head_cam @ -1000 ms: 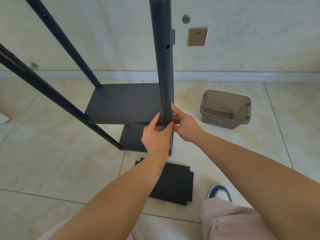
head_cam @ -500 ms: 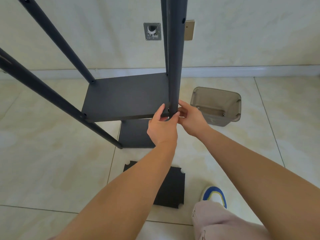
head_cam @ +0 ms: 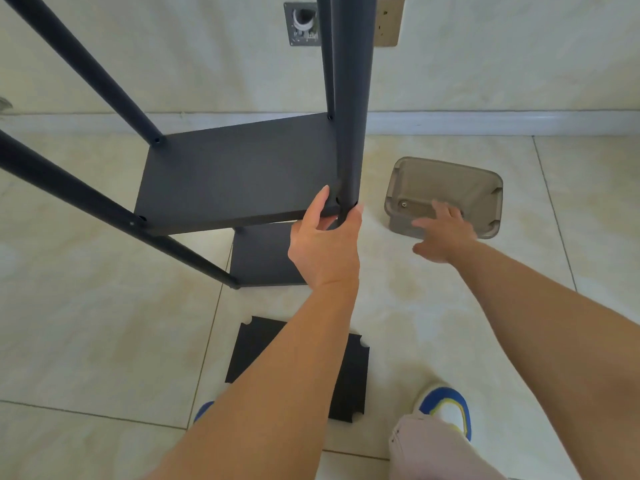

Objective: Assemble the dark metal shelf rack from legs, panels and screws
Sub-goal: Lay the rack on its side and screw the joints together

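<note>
— moved since half a second ago?
— right hand, off the near leg and out toward the grey plastic bin at about 3 o'clock from the rack. left hand still at the joint.

— state of the right hand?
— spread, fingers straight and loose, holding nothing, hovering over the near rim of the bin. slightly blurred. touching the bin or not: cannot tell.

— and the left?
— wrapped round the foot of the near leg where it meets the corner of the upper shelf panel; thumb up on the panel's side, fingers curled behind the tube.

— where is the rack?
— standing on the tiled floor near the wall, around 12 o'clock. four dark legs, two panels fitted: upper one, lower panel beneath it.

— anything loose?
— spare black panel with notched corners, flat on the floor at 6 o'clock, partly under the left forearm. small screw lying inside the bin.

— elsewhere?
— blue, yellow and white shoe at 5 o'clock, pale trouser leg beside it. wall socket and square pipe plate on the wall behind the legs.
</note>
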